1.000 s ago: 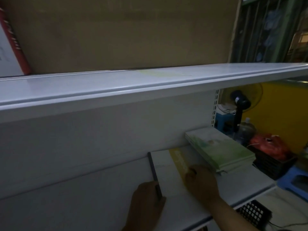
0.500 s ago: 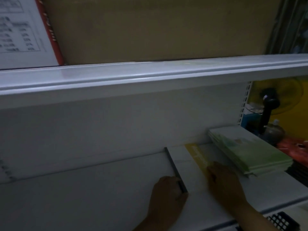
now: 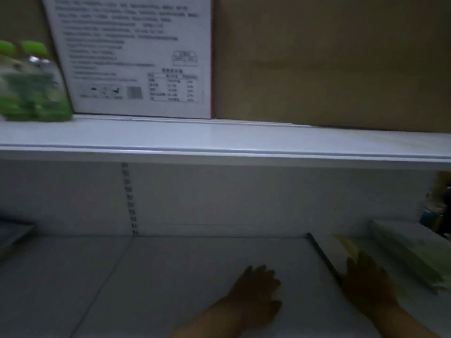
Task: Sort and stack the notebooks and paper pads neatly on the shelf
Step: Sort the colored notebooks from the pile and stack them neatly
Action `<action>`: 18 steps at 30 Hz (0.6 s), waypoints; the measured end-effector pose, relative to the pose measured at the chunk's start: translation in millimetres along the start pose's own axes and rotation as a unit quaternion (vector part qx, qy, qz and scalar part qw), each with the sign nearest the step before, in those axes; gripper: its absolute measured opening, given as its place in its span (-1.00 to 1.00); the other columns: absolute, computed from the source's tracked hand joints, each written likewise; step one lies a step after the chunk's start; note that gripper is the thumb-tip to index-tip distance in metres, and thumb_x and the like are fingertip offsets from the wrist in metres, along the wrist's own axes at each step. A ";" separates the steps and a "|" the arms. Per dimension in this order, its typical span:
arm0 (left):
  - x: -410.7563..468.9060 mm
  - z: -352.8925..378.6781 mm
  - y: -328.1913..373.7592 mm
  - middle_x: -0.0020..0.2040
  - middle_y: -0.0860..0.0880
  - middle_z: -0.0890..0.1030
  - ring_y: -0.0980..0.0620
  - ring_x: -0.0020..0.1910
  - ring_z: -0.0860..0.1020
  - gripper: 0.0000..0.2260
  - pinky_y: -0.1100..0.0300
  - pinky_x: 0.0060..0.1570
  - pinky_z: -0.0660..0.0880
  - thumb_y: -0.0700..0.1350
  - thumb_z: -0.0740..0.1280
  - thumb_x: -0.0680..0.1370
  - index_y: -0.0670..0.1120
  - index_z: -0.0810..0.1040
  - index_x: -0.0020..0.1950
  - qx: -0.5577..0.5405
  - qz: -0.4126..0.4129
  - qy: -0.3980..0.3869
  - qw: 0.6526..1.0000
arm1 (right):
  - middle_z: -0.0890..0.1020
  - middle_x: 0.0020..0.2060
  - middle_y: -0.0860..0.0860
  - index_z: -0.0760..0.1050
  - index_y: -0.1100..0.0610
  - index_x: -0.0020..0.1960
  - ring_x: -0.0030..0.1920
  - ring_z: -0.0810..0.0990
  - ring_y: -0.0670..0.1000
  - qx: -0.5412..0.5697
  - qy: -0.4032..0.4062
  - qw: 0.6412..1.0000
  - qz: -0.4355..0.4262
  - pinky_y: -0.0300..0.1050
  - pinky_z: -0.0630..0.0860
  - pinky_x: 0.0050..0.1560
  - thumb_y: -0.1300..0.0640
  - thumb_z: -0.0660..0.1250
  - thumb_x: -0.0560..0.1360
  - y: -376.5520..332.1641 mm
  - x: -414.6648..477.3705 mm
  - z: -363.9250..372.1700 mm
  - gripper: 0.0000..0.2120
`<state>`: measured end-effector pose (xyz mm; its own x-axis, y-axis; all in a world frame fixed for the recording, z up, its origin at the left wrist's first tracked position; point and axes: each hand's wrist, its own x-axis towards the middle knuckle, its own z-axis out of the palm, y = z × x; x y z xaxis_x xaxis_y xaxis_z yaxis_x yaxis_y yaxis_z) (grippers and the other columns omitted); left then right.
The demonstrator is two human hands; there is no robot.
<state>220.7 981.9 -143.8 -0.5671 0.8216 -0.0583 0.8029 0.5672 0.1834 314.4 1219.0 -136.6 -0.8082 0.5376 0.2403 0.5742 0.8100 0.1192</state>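
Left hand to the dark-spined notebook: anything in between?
Nothing visible. Only bare shelf lies between the left hand and the dark-spined notebook; the right hand rests on its cover.

pad stack (image 3: 410, 254): cut right | green bottles (image 3: 31, 81): blurred | box print (image 3: 131, 57): unreadable

left hand (image 3: 258, 289) bare | right hand (image 3: 368, 286) bare | forearms (image 3: 210, 322) bare to frame edge | both hands dim, blurred

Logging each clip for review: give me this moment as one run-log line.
left hand: open over lower shelf | right hand: flat on white notebook | green pads: stacked to its right
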 end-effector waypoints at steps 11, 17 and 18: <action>-320.0 -153.8 -241.7 0.55 -0.06 0.11 -0.04 0.53 0.03 -0.46 -0.04 0.49 0.00 0.20 -0.04 0.60 -0.02 0.11 0.53 0.130 -0.353 0.118 0.919 | -0.11 0.54 0.03 -0.02 0.03 0.54 0.53 -0.13 0.08 0.140 -0.042 0.845 -0.514 -0.02 -0.08 0.52 -0.07 0.08 0.60 -414.2 -140.7 -150.3 -0.43; -484.9 -149.7 -295.4 0.57 0.01 0.02 0.00 0.55 -0.10 -0.47 -0.05 0.50 -0.09 0.19 -0.04 0.62 0.00 0.06 0.55 0.090 -0.468 0.108 0.873 | 0.09 0.50 0.19 0.18 0.15 0.46 0.50 0.03 0.15 0.101 0.010 0.767 -0.633 0.02 0.02 0.49 0.00 0.18 0.55 -522.4 -218.5 -188.9 -0.47; -503.4 -146.6 -303.7 0.57 0.02 0.01 0.00 0.55 -0.11 -0.47 -0.06 0.50 -0.10 0.20 -0.05 0.62 0.02 0.06 0.55 0.080 -0.484 0.108 0.865 | 0.07 0.51 0.19 0.18 0.15 0.46 0.51 0.03 0.16 0.094 0.004 0.762 -0.640 0.03 0.04 0.48 0.01 0.19 0.54 -535.9 -227.1 -191.5 -0.46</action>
<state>235.4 387.6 -26.2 -0.9949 -0.0627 0.0789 -0.0619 0.9980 0.0126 215.2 617.9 -70.5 -0.6893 -0.7228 0.0484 -0.7144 0.6893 0.1201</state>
